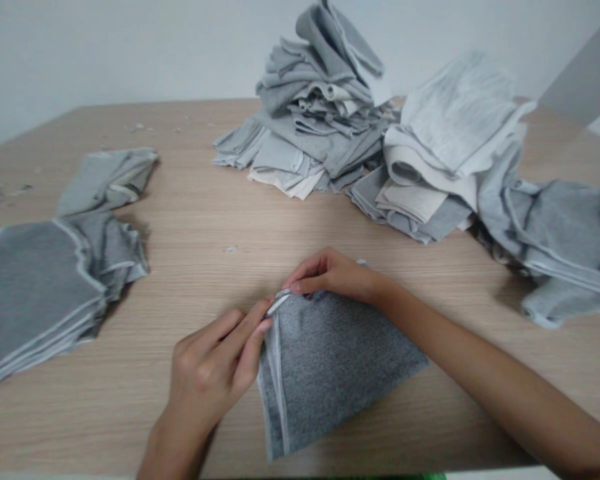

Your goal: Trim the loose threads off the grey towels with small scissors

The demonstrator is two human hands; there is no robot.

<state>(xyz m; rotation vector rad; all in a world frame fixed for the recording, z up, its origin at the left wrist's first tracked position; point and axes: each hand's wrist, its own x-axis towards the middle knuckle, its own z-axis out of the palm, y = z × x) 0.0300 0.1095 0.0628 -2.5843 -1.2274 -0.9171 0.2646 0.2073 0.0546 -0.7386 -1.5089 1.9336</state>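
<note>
Left hand [213,370] and right hand [330,275] pinch the grey fleece fabric piece [325,363] at its far corner (thin white edge); either grip could slip, letting it sag onto the wooden bench [205,220].

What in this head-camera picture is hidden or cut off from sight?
- Head view: the corner of the grey cloth is covered by the left hand and right hand pinching it.
- Flat stack: cut by the left edge.
- Crumpled cloths: cut by the right edge.
- Tall pile: lower pieces buried.

Head view, down over table [190,220]
</note>
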